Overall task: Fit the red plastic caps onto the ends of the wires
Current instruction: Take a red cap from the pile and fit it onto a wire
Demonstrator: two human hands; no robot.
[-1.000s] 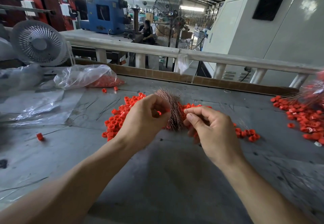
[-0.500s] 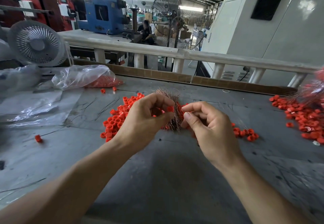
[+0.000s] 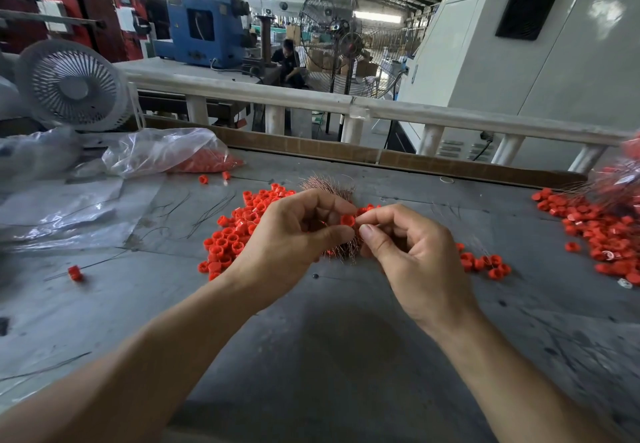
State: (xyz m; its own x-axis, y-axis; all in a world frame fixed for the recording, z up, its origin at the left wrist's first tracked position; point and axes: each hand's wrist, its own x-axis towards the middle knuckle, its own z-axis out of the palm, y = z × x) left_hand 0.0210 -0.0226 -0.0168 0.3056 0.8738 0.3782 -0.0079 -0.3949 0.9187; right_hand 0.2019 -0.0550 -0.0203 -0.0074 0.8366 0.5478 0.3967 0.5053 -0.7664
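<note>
Mid-batch: left hand (image 3: 291, 238) pinches one red cap (image 3: 347, 220), right hand (image 3: 412, 252) pinches a wire too thin to resolve, loose caps (image 3: 239, 231) and copper wire bundle (image 3: 329, 188) remain mid-table (image 3: 329, 338), capped pile (image 3: 595, 231) at right edge.

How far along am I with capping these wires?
Done: a heap of capped wires lies at the far right. In hand: the left hand pinches one red cap while the right hand pinches at it. Left: the loose caps and the copper wire bundle.

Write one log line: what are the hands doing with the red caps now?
left hand pinches red cap | right hand pinches wire at cap | wire bundle behind | loose caps on table
</note>
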